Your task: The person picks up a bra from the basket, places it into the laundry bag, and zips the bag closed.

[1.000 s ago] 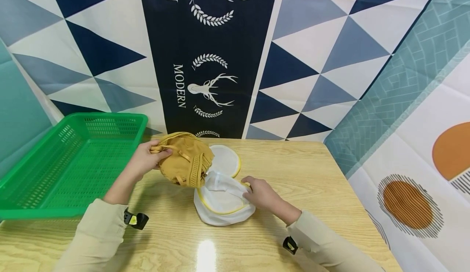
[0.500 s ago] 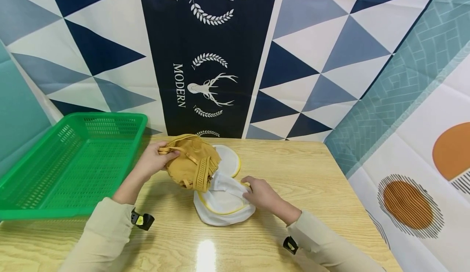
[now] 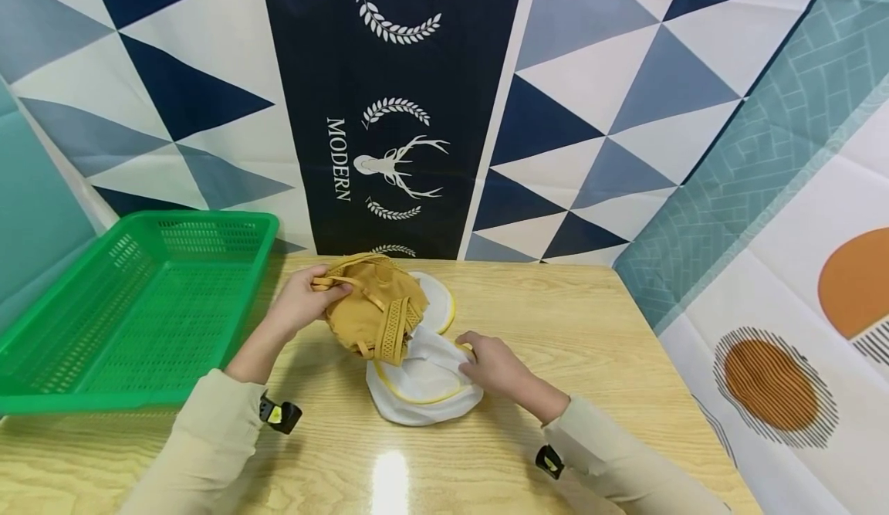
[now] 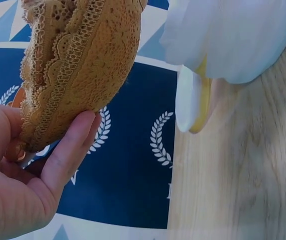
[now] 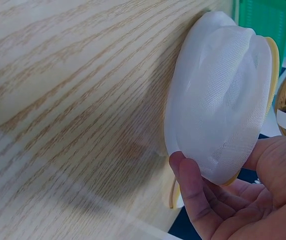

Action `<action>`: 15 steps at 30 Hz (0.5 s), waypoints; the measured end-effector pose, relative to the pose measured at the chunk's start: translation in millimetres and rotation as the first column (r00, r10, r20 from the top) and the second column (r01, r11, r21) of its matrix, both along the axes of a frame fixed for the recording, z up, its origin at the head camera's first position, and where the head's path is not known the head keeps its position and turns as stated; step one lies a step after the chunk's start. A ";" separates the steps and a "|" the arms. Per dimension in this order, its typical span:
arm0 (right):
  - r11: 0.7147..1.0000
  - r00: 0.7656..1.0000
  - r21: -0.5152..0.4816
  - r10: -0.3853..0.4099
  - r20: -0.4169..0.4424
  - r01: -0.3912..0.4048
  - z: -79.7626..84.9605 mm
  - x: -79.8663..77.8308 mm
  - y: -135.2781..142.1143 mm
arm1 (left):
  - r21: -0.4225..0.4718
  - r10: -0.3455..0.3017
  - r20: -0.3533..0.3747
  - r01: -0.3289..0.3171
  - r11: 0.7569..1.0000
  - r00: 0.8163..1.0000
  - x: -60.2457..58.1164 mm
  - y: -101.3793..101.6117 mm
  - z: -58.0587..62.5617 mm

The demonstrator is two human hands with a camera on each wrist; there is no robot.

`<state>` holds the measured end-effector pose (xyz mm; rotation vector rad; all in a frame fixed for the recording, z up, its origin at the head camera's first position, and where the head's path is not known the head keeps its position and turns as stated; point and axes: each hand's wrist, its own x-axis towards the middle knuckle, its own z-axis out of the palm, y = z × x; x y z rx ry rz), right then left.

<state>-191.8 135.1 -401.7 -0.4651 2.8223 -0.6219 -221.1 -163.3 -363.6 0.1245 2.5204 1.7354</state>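
A mustard bra point(image 3: 375, 306) with lace edging is held above the table by my left hand point(image 3: 302, 303), thumb and fingers pinching one side. In the left wrist view the lacy cup of the bra point(image 4: 102, 60) shows close up. Just right of it, a white mesh laundry bag point(image 3: 424, 407) with yellow trim sits on the table, its round flap point(image 3: 439, 303) folded back behind. My right hand point(image 3: 493, 364) pinches the bag's right rim. The right wrist view shows thumb and fingers on the mesh wall point(image 5: 218, 105). The bra's lower edge overlaps the bag's opening.
A green plastic basket point(image 3: 132, 402) with perforated walls stands at the left of the wooden table point(image 3: 556, 306). Patterned cloth point(image 3: 389, 59) hangs along the table's back edge, and more covers the right side.
My left hand has carried the bra to the right, over the mesh bag and partly across its flap. The right hand keeps its place on the bag's rim.
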 end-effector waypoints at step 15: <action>1.000 1.000 0.014 -0.006 -0.019 0.006 0.2 0.8 -1.7 | 0.002 0.001 -0.003 -0.001 1.000 1.000 -1.4 18.8 -3.4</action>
